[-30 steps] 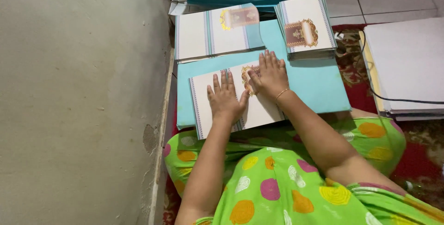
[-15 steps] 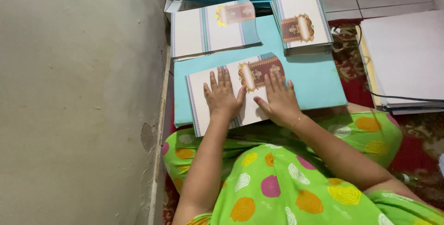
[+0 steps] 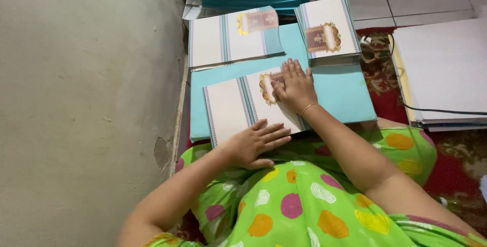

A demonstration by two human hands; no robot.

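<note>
Both hands lie flat and spread on the card (image 3: 238, 107) at frame centre, atop the teal board (image 3: 340, 92): right hand (image 3: 294, 87) pressing its printed fold, left hand (image 3: 253, 143) at the near edge. Thin, stiff paper, probably creases easily; I'd lift it by an edge.

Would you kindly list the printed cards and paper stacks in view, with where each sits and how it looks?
Printed card: under both hands, cream, teal stripes, gold-brown emblem.
Open cards: behind it, same design.
Folded stack: upper right, cream.
Teal sheets: rectangular, beneath the card.
White stack: far right.
</note>
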